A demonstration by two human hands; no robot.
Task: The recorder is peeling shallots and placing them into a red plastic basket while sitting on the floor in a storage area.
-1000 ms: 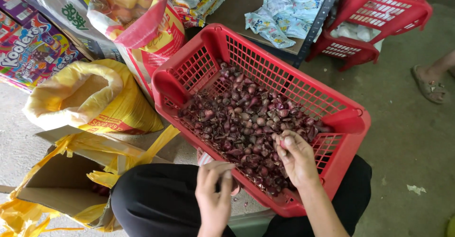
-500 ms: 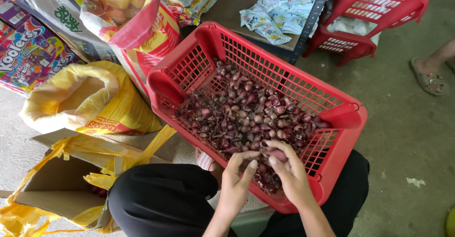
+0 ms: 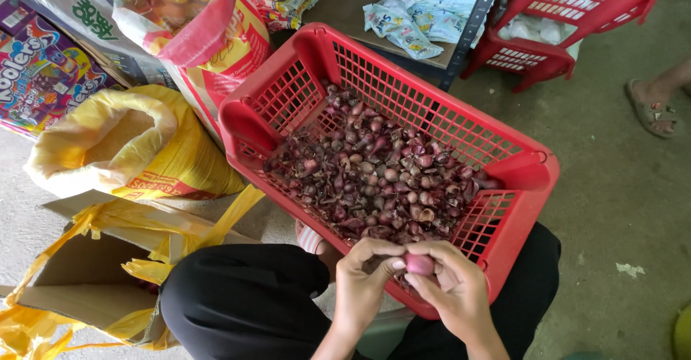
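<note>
Both hands were found together over the near rim of the red plastic basket (image 3: 504,180). The right hand (image 3: 450,292) was closed around a single pink shallot (image 3: 419,263), gripping it between thumb and fingers. The left hand (image 3: 367,281) was curled against the same shallot, its thumb and fingertips pressed to the bulb's left side. The shallot sat just above the basket's near edge, clear of the heap.

The basket rested tilted on the person's lap, over black trousers (image 3: 245,295). Inside it lay a pile of small red shallots (image 3: 374,173), with dry skins, spread across the floor of the basket and banked toward its near side.

To the left of the basket stood a yellow sack (image 3: 165,166), its mouth rolled open. Behind the basket's far left corner stood a red and yellow printed sack (image 3: 209,36). Near the basket's left front, on the floor, lay an open cardboard box (image 3: 65,288) lined with yellow plastic. Beyond the basket's far rim was a low shelf holding pale blue packets (image 3: 425,7), and to the far right of it stood further red baskets (image 3: 568,15). A sandalled foot (image 3: 651,101) of another person showed well to the right of the basket.
</note>
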